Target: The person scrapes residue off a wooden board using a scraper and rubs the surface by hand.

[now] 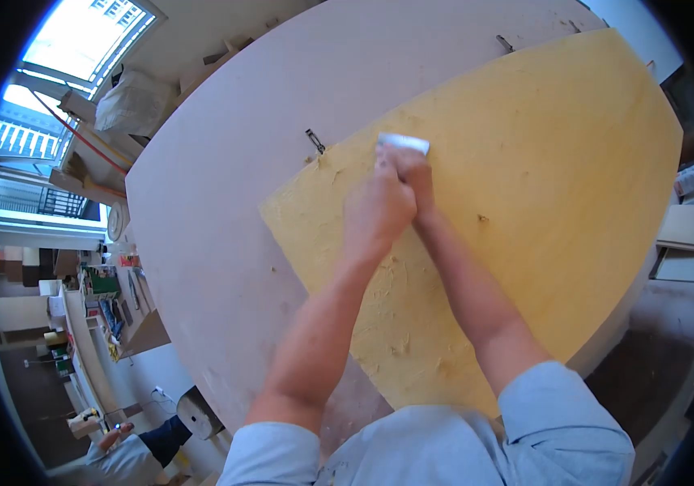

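Note:
My left hand (378,209) and my right hand (413,176) are pressed together, fingers wrapped round a scraper (405,144). Only its wide, pale blade shows beyond the knuckles; the handle is hidden in my grip. The blade appears to rest on a large yellow board (557,162), near its far edge. Curled shavings and crumbs (395,348) lie on the yellow surface, mostly at its left part. Beneath the board spreads a big pale table (209,202).
A metal clip (315,142) sits by the board's far edge, and another clip (505,44) lies farther right. At left stands a shelf with tools (132,296). Another person's hand (114,437) shows at lower left. White panels (683,227) are at right.

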The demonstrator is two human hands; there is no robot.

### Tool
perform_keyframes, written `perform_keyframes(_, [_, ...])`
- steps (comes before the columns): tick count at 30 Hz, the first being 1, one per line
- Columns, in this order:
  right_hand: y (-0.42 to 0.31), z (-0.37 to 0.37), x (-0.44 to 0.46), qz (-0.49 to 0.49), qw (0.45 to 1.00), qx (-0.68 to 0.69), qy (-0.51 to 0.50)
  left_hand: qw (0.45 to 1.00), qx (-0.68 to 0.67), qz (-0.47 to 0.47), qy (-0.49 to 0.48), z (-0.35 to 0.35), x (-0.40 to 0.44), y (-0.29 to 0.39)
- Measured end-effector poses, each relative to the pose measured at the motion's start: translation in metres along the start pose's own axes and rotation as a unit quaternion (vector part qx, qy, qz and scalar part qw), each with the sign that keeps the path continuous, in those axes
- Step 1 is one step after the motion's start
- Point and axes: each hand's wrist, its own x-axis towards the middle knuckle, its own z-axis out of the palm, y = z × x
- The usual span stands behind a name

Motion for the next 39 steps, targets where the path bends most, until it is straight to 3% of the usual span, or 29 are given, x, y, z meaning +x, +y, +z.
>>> perform_keyframes(4, [0.024,0.012,0.051,0.103,0.984,0.126,-0.076,0.998,0.005,0.031,0.046,-0.006,0.052,0.006])
perform_keyframes(6, [0.021,0.008,0.039,0.219,0.937,0.258,-0.088,0.998,-0.002,0.054,0.038,0.000,0.043,0.000])
perform_keyframes(7, [0.014,0.002,0.027,0.061,0.995,0.018,-0.079,0.998,-0.005,0.061,0.032,0.001,0.030,-0.005])
perform_keyframes(10, [-0.013,0.000,-0.009,-0.021,0.998,0.008,0.051,0.998,-0.024,0.060,-0.020,-0.006,-0.020,-0.018])
perform_keyframes(18, [0.008,0.014,0.045,0.077,0.996,-0.008,-0.053,1.000,-0.005,0.030,0.005,-0.024,0.039,-0.001])
perform_keyframes(22, [-0.034,0.026,0.009,0.028,0.998,-0.032,-0.047,0.995,-0.054,0.070,0.045,-0.011,0.004,-0.056])
perform_keyframes(24, [-0.060,0.036,0.000,-0.006,1.000,-0.016,0.018,0.989,-0.094,0.091,0.073,-0.002,-0.016,-0.095])
perform_keyframes(28, [-0.043,0.037,0.002,0.005,1.000,-0.028,-0.002,0.998,0.003,0.056,-0.026,-0.035,-0.008,-0.065])
perform_keyframes(33, [0.001,0.016,0.040,0.030,0.997,-0.063,-0.029,0.994,-0.021,0.102,0.023,-0.014,0.047,-0.025])
perform_keyframes(35, [-0.008,0.016,0.032,0.054,0.996,-0.056,-0.051,0.995,-0.005,0.103,0.015,-0.020,0.037,-0.038])
perform_keyframes(38, [-0.027,0.052,0.002,-0.007,0.993,-0.113,0.039,0.996,-0.048,0.072,-0.001,-0.014,0.014,-0.077])
perform_keyframes(39, [-0.031,0.049,0.000,0.015,0.995,-0.094,0.025,0.996,-0.074,0.052,-0.009,-0.008,0.008,-0.086])
